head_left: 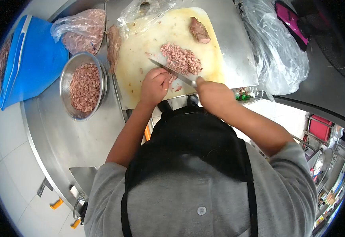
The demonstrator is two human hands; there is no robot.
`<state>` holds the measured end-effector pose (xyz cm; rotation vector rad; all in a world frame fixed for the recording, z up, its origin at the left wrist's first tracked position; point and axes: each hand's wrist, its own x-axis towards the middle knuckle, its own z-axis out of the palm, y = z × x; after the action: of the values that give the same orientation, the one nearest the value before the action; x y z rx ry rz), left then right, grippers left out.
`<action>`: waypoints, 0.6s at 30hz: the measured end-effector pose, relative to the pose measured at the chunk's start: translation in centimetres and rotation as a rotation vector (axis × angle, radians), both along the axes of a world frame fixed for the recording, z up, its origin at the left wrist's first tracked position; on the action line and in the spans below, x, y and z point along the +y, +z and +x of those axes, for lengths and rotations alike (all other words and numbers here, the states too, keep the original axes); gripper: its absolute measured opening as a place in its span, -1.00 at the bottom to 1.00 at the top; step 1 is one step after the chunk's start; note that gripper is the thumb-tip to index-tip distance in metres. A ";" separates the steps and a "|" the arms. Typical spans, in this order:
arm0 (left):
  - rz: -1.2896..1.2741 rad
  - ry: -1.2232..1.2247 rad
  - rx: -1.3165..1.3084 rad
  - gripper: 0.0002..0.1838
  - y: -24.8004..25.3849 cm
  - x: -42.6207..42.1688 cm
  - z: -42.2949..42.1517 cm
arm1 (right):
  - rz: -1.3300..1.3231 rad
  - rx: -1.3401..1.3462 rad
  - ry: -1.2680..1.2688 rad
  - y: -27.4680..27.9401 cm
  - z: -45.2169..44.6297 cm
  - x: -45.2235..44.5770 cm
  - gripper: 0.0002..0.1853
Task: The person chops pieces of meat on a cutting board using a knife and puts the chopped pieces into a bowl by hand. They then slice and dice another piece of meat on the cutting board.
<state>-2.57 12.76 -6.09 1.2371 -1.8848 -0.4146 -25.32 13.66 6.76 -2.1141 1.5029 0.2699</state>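
My right hand (215, 94) is closed round the handle of a knife (177, 74), its blade slanting up and left across the cutting board (135, 85). Just left of the blade, my left hand (153, 86) has its fingers curled over a small piece of meat (172, 78), partly hidden by hand and blade. Beyond the knife lies a heap of diced meat (180, 58). A larger brown-edged chunk of meat (199, 31) rests near the board's far right. Along the left edge lies a long piece of meat (113, 48).
Left of the board stands a metal colander (64, 85) full of diced meat. Behind it are a clear bag of diced meat (86, 33) and a blue bag (38, 59). Clear plastic (144, 14) covers the board's far left corner; more plastic bags (275, 51) lie at right.
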 end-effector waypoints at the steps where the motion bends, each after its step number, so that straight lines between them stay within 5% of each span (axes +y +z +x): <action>1: 0.002 0.002 0.005 -0.89 0.2 0.1 -0.2 | -0.031 0.005 0.045 -0.9 0.9 -0.7 -0.76; 8: 0.138 0.024 0.031 -0.90 1.6 0.5 0.2 | -0.039 0.049 0.107 4.5 0.2 -0.7 -0.78; 13: -0.001 -0.008 0.044 -0.92 0.3 0.6 -0.3 | -0.072 -0.022 0.032 -1.6 1.5 0.0 -0.80; 18: 0.070 -0.008 0.016 -0.83 2.3 1.6 0.3 | -0.150 -0.032 0.113 1.1 1.8 -2.2 -0.78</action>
<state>-2.27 14.34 -3.78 1.2691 -1.8763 -0.4974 -23.55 11.43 7.83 -2.3145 1.4271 0.1674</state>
